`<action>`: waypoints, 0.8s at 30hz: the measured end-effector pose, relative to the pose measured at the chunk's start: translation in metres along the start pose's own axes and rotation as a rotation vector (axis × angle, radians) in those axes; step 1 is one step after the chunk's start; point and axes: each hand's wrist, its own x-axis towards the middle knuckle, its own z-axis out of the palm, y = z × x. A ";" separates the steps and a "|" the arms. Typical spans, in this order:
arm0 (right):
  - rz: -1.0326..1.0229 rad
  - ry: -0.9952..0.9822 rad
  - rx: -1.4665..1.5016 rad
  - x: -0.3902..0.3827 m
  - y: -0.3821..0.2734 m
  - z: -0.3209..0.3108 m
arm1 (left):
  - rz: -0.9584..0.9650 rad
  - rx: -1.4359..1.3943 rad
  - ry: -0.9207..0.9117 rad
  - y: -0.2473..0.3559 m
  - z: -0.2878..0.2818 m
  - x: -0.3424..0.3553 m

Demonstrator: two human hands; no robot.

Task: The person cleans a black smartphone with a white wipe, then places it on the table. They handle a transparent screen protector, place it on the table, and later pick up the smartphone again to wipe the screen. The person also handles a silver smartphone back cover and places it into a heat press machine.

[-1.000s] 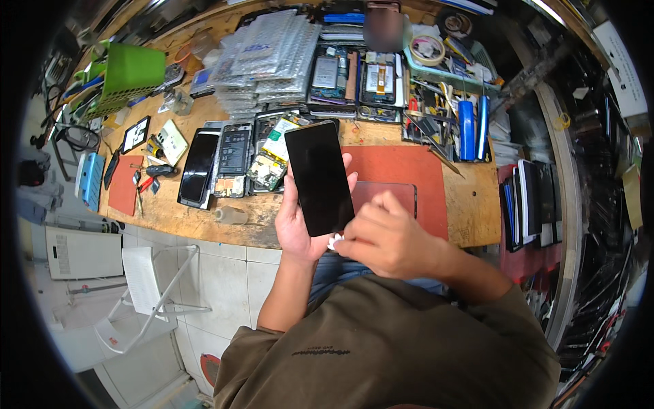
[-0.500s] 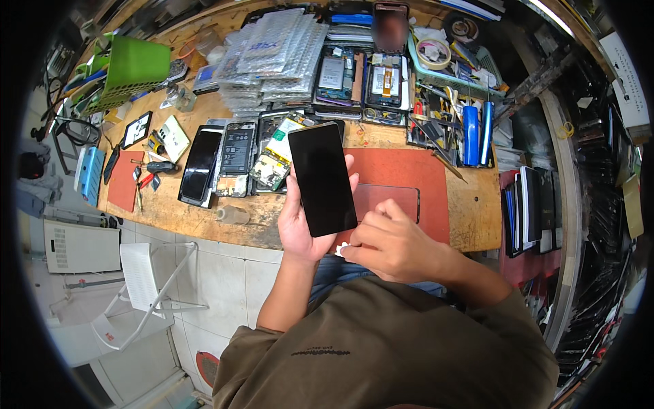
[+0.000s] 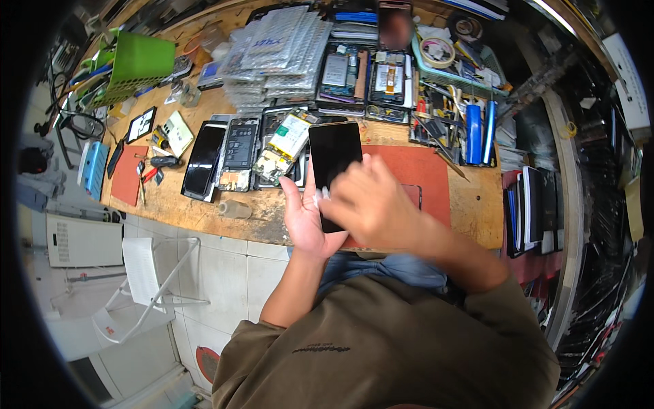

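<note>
A black smartphone (image 3: 334, 148) with a dark screen rests in my left hand (image 3: 306, 223); the thumb is along its left edge and the palm is beneath. My right hand (image 3: 371, 208), blurred by motion, is over the lower part of the screen. Its fingers pinch a small crumpled white piece of what looks like tissue (image 3: 321, 195), which is at the phone's left edge. Under the hands spreads a red mat (image 3: 432, 170). A thin dark-edged panel (image 3: 419, 196) lies on it, mostly hidden by my right hand.
Left of the phone lie opened phones (image 3: 240, 146), a black phone (image 3: 203, 160) and a small clear bottle (image 3: 235, 209). Bubble-wrapped packs (image 3: 276, 58) are stacked behind. A green basket (image 3: 139, 65) stands far left, a tool tray (image 3: 449, 126) right. A white folding chair (image 3: 146, 273) is on the floor.
My right hand has moved up and left with the white piece, from below the phone to over its screen. The phone and my left hand have shifted slightly right.
</note>
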 end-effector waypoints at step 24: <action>0.297 0.050 0.187 -0.039 -0.062 0.009 | 0.108 0.008 0.062 0.002 0.005 0.024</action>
